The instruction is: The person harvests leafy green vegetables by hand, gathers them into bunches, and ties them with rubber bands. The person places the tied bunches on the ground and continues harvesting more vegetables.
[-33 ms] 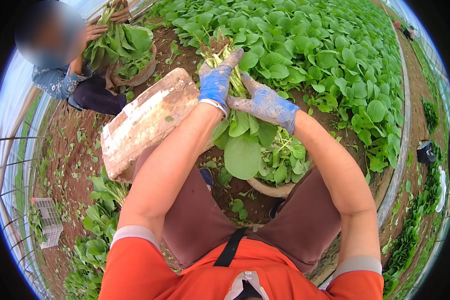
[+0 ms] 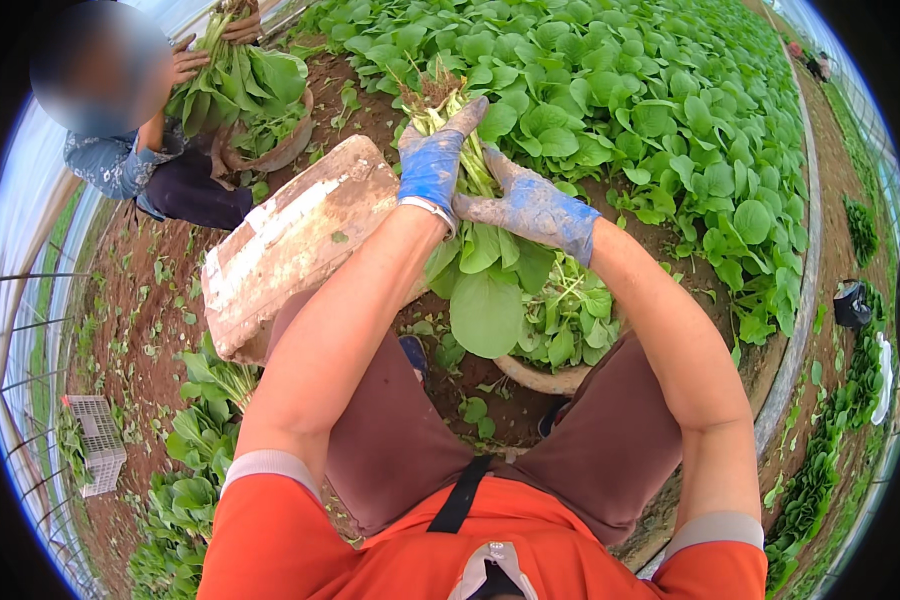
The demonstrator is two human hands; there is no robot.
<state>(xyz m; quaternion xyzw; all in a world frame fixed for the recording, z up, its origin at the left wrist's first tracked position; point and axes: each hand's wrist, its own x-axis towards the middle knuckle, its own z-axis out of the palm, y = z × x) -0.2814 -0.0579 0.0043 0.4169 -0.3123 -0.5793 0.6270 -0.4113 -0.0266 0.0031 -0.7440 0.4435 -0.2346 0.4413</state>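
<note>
Greens everywhere, and the bunch of leafy greens (image 2: 485,270) sits right in the middle of it, held over the near edge of the soil bed, roots and pale stems pointing up and away, broad leaves hanging down towards the person's lap. The left hand (image 2: 432,165), in a blue glove smeared with dirt, is wrapped around the stems from the left side, fingers curled up along them. The right hand (image 2: 535,205), gloved the same, grips the bunch from the right and slightly lower, thumb across the stalks. Both hands are closed firmly on that one bunch, touching each other at the stems. Against the earlier view nothing has shifted: same grip, same tilt, the bunch in the same spot, so the hold is steady rather than mid-move. Directly beneath the hanging leaves is a round basin (image 2: 542,380) already holding more cut greens, its rim showing between the knees. Just beside the left forearm lies a weathered wooden board (image 2: 290,240), pale and scuffed, resting on the soil. Beyond the hands the planted bed (image 2: 670,110) runs thick and green to the far edge. At the far left corner a co-worker's hands (image 2: 195,60) hold another bunch over a second basin (image 2: 275,150). Pulled plants (image 2: 205,400) lie on the ground at the near left, with a white crate (image 2: 95,440) further out.
</note>
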